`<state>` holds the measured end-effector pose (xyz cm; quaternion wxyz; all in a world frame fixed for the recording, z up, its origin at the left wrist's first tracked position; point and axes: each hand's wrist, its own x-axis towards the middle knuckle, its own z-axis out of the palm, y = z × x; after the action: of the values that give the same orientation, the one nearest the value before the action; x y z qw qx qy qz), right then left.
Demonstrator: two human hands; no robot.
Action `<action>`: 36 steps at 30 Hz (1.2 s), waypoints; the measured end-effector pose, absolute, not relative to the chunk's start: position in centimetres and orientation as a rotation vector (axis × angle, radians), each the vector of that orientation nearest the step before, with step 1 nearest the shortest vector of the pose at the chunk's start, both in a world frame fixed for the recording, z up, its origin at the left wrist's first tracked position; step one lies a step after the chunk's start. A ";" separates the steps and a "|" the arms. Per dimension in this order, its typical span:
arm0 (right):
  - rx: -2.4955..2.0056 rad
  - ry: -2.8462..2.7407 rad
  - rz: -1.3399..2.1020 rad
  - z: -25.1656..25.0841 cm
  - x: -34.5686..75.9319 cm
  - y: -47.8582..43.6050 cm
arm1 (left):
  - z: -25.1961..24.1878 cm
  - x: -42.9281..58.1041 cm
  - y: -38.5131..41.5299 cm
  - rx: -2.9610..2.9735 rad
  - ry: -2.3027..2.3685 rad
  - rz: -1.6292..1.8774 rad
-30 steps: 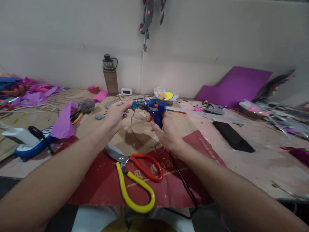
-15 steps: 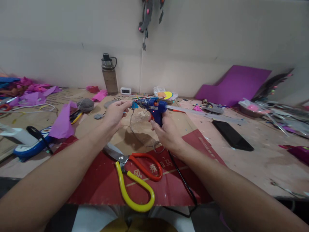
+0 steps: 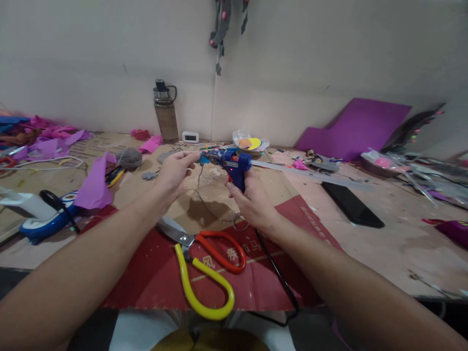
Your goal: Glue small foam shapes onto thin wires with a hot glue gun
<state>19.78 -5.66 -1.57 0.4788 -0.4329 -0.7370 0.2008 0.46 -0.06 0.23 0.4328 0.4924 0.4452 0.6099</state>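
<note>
My right hand (image 3: pixel 253 197) is wrapped around the grip of a blue hot glue gun (image 3: pixel 237 169), a thumb and fingers near its red trigger. A long clear glue stick (image 3: pixel 272 166) sticks out of the gun's rear, and a small red light glows on its side. My left hand (image 3: pixel 178 170) pinches a small blue piece (image 3: pixel 204 158) right at the gun's nozzle; whether they touch is hard to tell. A grey yarn strand (image 3: pixel 199 181) hangs below the piece. Scissors (image 3: pixel 187 240) with one red and one yellow handle lie partly open on the cardboard below.
A red-and-brown cardboard sheet (image 3: pixel 153 278) covers the table's middle. Behind stand a bottle (image 3: pixel 166 119) and a small white display (image 3: pixel 190 137). A grey yarn ball (image 3: pixel 129 158) and purple scrap (image 3: pixel 95 184) lie left; a black phone (image 3: pixel 351 204) lies right. The gun's black cord (image 3: pixel 276 270) runs over the front edge.
The rear of the glue gun has dipped very slightly, the nozzle staying at the blue piece. Both hands otherwise hold nearly the same place.
</note>
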 end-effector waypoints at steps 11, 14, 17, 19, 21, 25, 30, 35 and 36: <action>-1.080 -1.795 0.491 -1.7 19.8 -5.6 | 0.7 0.6 -0.3 1.207 1.101 1.503; -1.077 -1.778 0.517 -1.6 19.7 -5.6 | 0.6 0.5 -0.1 1.213 1.094 1.503; -1.075 -1.762 0.543 -1.5 19.8 -5.6 | 0.3 0.3 0.1 1.217 1.086 1.493; -1.074 -1.749 0.552 -1.5 19.8 -5.6 | 0.2 0.3 0.2 1.224 1.078 1.486; -1.058 -1.741 0.546 -1.5 19.9 -5.7 | 0.1 0.2 0.2 1.229 1.079 1.482; -0.991 -1.678 0.612 -0.8 20.1 -6.0 | 0.0 0.0 0.5 1.217 1.096 1.484; -0.970 -1.518 0.786 2.3 21.4 -4.4 | 0.0 -0.2 0.6 1.218 1.113 1.482; -0.983 -1.353 1.076 4.6 23.4 -0.7 | 0.7 0.2 -0.2 1.225 1.131 1.447; -1.021 -1.307 1.138 4.5 23.7 -0.2 | 0.8 0.3 -0.3 1.222 1.129 1.443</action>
<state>23.66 -0.21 4.47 0.5354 -0.4286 -0.5490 0.4777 0.28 -0.29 0.77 0.4526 0.4946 0.4570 0.5845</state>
